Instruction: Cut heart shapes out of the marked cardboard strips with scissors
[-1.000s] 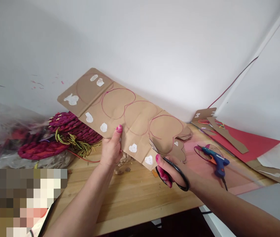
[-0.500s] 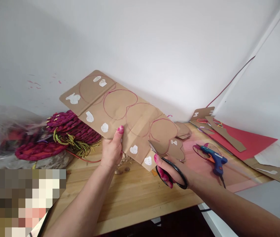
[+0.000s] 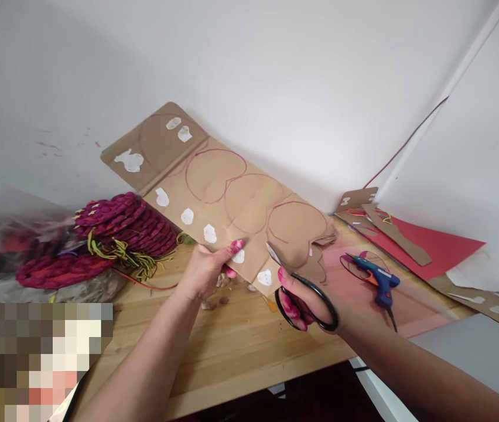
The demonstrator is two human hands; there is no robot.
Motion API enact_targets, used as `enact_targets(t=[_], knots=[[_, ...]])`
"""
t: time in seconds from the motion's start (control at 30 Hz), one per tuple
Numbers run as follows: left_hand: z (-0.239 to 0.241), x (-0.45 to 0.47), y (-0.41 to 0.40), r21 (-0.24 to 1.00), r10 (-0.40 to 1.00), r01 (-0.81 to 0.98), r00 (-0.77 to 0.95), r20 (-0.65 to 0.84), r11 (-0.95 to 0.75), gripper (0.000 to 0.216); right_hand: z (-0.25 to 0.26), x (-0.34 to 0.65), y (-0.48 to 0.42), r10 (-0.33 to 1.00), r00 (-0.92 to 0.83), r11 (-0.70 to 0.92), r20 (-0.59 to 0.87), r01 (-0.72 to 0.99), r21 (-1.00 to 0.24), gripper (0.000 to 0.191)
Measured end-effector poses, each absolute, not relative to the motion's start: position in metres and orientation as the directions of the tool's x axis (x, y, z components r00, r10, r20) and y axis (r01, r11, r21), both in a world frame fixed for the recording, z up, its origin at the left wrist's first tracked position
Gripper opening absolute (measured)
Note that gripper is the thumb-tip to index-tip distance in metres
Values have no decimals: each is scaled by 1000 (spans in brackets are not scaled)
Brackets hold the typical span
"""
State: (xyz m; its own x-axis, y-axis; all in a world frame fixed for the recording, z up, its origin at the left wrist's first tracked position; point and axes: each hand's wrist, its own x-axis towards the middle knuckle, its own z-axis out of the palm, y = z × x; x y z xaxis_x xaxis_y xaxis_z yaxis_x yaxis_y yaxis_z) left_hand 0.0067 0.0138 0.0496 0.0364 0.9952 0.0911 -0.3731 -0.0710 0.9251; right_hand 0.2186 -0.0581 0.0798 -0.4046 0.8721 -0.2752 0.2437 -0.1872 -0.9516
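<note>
A long brown cardboard sheet (image 3: 205, 181) is held tilted above the table, with several rounded outlines drawn on it in purple and white torn patches along its lower edge. My left hand (image 3: 208, 266) grips that lower edge, thumb on top beside a white patch. In my right hand (image 3: 304, 296) are black-handled scissors (image 3: 331, 313), fingers through the loops. Their blades sit at the sheet's right end, partly around the cardboard by the rightmost outline. Behind that end, cut cardboard pieces (image 3: 327, 232) are partly hidden.
Braided magenta coils (image 3: 130, 225) with yellow-green strands lie at the left. A blue glue gun (image 3: 383, 287) rests on a pink sheet (image 3: 412, 310) at the right, near red paper (image 3: 447, 249) and cardboard scraps (image 3: 403, 237). A white wall (image 3: 276, 76) rises behind the wooden table (image 3: 232, 363).
My left hand has slid right along the sheet's lower edge, uncovering a white patch. The sheet has shifted slightly, and the scissors have stayed near its right end.
</note>
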Motion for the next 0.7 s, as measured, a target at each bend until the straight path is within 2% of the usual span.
enact_targets(t=[0.23, 0.4, 0.6, 0.7], knots=[[55, 10, 13, 891, 996, -450, 34, 79, -55, 35, 88, 219, -57, 866, -452, -106, -213, 250, -962, 64], [57, 10, 11, 877, 997, -481, 52, 52, -21, 38, 82, 230, -57, 796, -565, -72, -216, 265, -961, 61], [59, 15, 6, 868, 997, -495, 71, -14, 48, 42, 79, 228, -58, 845, -507, -23, -172, 287, -958, 50], [61, 16, 4, 868, 997, -495, 73, -3, 39, 42, 87, 223, -60, 834, -507, -29, -217, 353, -935, 40]])
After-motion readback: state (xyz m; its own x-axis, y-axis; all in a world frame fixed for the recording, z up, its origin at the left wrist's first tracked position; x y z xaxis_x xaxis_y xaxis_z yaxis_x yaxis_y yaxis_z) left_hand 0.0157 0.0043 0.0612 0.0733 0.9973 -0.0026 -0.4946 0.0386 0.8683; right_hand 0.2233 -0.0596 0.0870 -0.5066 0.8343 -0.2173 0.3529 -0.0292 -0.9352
